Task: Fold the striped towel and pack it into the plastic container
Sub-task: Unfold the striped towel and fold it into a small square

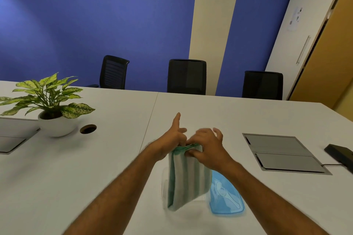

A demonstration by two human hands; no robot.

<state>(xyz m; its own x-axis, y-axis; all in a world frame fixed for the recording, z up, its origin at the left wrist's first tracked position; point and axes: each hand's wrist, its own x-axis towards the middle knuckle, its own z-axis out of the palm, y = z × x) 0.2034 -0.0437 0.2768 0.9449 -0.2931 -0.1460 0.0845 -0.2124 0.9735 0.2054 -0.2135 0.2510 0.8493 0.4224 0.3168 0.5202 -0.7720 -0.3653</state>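
The green-and-white striped towel [186,177] hangs folded in the air above the table, pinched along its top edge by both hands. My left hand [172,139] grips the top left corner with the index finger pointing up. My right hand [207,148] grips the top right part, thumb in front of the cloth. Under and behind the hanging towel stands the clear plastic container [163,183], mostly hidden, only its left wall showing. Its blue lid [225,198] lies flat on the table just to the right of the towel.
A potted plant [51,105] in a white bowl stands at the left, with a round cable hole [88,129] beside it. A grey floor-box hatch [282,152] and a black device [340,154] with a cable lie at the right. Three black chairs line the table's far edge.
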